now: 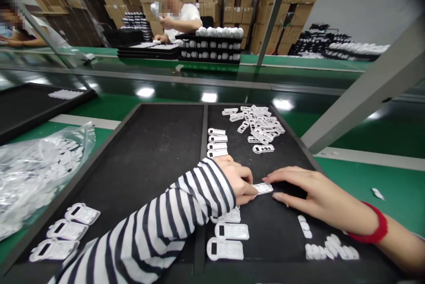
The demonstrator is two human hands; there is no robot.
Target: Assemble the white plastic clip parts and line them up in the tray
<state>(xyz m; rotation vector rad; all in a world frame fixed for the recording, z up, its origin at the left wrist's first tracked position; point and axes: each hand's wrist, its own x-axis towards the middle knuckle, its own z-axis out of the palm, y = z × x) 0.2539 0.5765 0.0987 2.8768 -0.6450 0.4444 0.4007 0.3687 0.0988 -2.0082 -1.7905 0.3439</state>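
Right of the divider (205, 124) in the black tray (166, 142), between two bare hands, lies one slim white faceplate (264, 188). Its long axis runs nearly parallel to the tray's near edge, the right end slightly farther from me. The left hand (234, 177), in a striped sleeve (166, 204), is the nearer: its thumb and fingers are closed on the faceplate's left end. From that grip the faceplate points into the gap of the right hand (308, 188), whose thumb and forefinger stand apart about the free end; whether the forefinger touches its far edge, I cannot tell. Loose faceplates (262, 122) heap toward the far right corner, and small white button pads (318, 252) lie toward the near right corner.
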